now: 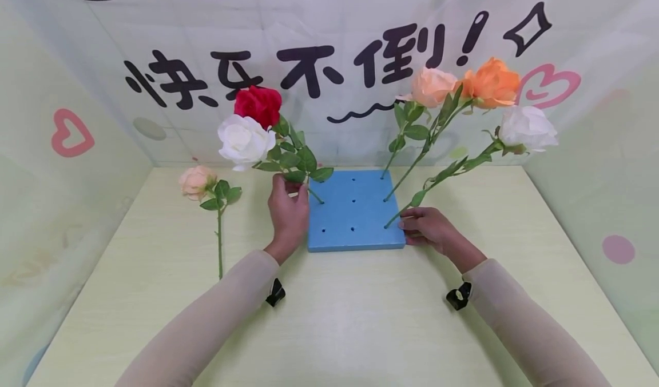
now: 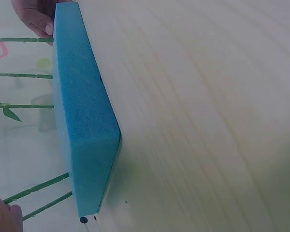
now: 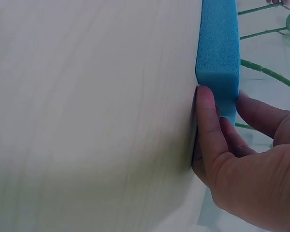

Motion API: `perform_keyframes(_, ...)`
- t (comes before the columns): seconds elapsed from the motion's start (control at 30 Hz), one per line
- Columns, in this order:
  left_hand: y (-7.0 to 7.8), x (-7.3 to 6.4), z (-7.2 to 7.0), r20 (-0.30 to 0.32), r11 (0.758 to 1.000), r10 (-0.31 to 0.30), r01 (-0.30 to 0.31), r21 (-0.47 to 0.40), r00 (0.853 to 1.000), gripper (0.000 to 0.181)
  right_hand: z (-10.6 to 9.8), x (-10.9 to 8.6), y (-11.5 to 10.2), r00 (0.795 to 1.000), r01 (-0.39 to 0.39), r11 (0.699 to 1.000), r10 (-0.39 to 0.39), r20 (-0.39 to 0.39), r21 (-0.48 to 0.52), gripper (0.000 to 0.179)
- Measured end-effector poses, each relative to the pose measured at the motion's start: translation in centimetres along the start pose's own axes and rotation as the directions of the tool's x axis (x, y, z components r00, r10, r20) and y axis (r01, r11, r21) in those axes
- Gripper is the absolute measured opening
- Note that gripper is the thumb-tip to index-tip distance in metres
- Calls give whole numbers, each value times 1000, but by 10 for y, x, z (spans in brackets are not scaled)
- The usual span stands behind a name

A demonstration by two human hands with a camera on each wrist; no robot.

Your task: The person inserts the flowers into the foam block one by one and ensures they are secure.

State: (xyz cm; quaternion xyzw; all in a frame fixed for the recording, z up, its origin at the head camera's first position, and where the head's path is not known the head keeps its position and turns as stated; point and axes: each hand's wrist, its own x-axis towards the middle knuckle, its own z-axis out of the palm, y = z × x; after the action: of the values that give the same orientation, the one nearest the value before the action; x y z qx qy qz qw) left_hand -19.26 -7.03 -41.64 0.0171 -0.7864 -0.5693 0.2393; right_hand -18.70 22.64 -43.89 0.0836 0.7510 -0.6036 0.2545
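Observation:
A blue foam block [image 1: 337, 215] with small holes lies on the table. My left hand [image 1: 289, 212] is at its left side, fingers curled at a rose stem low under the leaves. A white rose [image 1: 246, 141] and a red rose [image 1: 258, 107] lean left above that hand; which stem it pinches I cannot tell. My right hand [image 1: 427, 228] grips the block's right edge, thumb at the top face and fingers [image 3: 210, 121] along the side. Along the right side stand a pink rose [image 1: 432, 87], an orange rose [image 1: 491, 84] and another white rose [image 1: 527, 128], their stems in holes.
A loose pale pink rose [image 1: 198, 182] lies on the table at the left, its stem toward the front and partly hidden by the left sleeve [image 1: 221, 307]. A printed curtain [image 1: 334, 32] hangs behind the table [image 1: 355, 318] and at both sides.

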Motion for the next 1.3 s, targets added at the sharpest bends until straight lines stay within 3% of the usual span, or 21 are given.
perform_keyframes(0.43, -9, -3, -19, 59, 997, -18, 14, 72, 998, 35, 2, 1, -3, 1000, -1, 1000, 1, -4, -19, 44)
perform_keyframes(0.8, -1, 5, -62, 124, 991, -56, 40, 131, 991, 41, 1, 0, -2, 1000, 1, 1000, -1, -3, -13, 45)
perform_keyframes(0.97, 6, 16, -85, 128, 985, -127, 109, 134, 984, 40, 1, -1, -1, 1000, -3, 1000, 3, -3, -10, 46)
perform_keyframes(1.1, 14, 25, -103, 114, 969, -241, 232, 91, 964, 40, 1, 0, -1, 1000, 1, 1000, -1, 1, -7, 45)
perform_keyframes(1.3, 17, 42, -131, 101, 905, -423, 425, 3, 900, 41, 2, 0, -1, 1000, 1, 1000, -1, 1, -3, 45)
